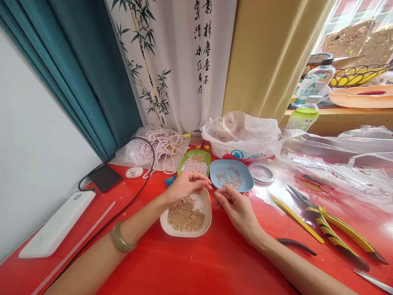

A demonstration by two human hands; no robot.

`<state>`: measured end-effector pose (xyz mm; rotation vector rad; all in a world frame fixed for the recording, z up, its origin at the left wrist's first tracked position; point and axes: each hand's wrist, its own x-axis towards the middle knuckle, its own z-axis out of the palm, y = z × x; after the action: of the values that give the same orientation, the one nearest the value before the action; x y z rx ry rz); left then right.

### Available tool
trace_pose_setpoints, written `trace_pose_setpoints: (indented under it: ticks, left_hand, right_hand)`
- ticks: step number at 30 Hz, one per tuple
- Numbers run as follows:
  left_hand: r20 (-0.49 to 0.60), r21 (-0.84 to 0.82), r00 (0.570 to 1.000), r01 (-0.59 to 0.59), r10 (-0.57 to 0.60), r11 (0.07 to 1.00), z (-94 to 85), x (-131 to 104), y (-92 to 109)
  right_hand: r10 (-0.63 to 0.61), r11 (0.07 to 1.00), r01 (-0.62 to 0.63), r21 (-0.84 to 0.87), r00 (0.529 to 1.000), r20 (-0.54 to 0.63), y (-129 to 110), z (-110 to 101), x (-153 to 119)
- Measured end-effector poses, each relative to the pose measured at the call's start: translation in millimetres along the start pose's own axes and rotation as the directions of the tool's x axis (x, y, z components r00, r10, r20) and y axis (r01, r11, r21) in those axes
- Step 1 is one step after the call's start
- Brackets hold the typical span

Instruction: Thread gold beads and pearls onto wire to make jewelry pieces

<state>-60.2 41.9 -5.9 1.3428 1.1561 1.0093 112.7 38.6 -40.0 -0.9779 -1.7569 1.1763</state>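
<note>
My left hand is above the far part of a white dish of small gold beads. Its thumb and fingertips are pinched together. Just right of that dish, my right hand also pinches, its fingertips close to those of the left. Whatever is between the fingers is too small to make out. Beyond the hands stand a blue dish with small metallic pieces and a green dish with white and gold beads.
Pliers, yellow tweezers and a clear spool lie to the right. Plastic bags and pearl strands line the back. At left, a black cable runs past a phone and a white power bank.
</note>
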Motion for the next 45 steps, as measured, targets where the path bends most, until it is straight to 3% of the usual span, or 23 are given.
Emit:
trace_pose_setpoints:
  ticks: [7,12,18,24,29,34,39,45]
  left_hand:
    - [-0.142,0.34,0.979,-0.09,0.146,0.936,-34.6,10.0,6.1]
    - [-0.137,0.572,0.969,-0.091,0.205,0.815,-54.4,16.4,-6.3]
    - [-0.106,0.751,0.972,-0.059,0.209,0.658,-58.0,19.8,-19.5]
    - [-0.13,0.775,0.98,0.005,0.151,0.632,-54.6,26.7,-22.7]
    - [-0.172,0.712,0.977,0.035,0.126,0.701,-53.0,26.1,-19.4]
    - [-0.204,0.517,0.975,0.027,0.093,0.856,-41.0,21.0,-5.4]
    - [-0.048,0.141,0.998,0.042,-0.035,0.989,-17.0,13.9,4.5]
    - [0.023,-0.151,0.99,0.14,-0.138,0.979,-2.9,8.6,-2.3]
  right_hand:
    - [0.004,0.997,-0.003,0.08,1.0,-0.006,-2.5,-4.3,1.1]
    - [0.024,0.993,-0.024,0.114,1.0,0.003,-4.3,-5.4,3.4]
    - [0.038,0.991,-0.039,0.129,0.999,0.005,-3.9,-5.1,3.3]
    - [0.046,0.991,-0.045,0.128,0.999,-0.006,-2.7,-5.2,3.6]
    - [0.052,0.991,-0.05,0.121,0.999,-0.011,-4.5,-4.6,3.8]
    - [0.063,0.991,-0.06,0.118,0.998,-0.024,-4.3,-4.4,2.5]
    - [0.068,0.992,-0.063,0.114,0.997,-0.042,-6.1,-3.8,1.0]
    - [0.052,0.995,-0.048,0.084,0.997,-0.054,-7.8,-1.6,-2.1]
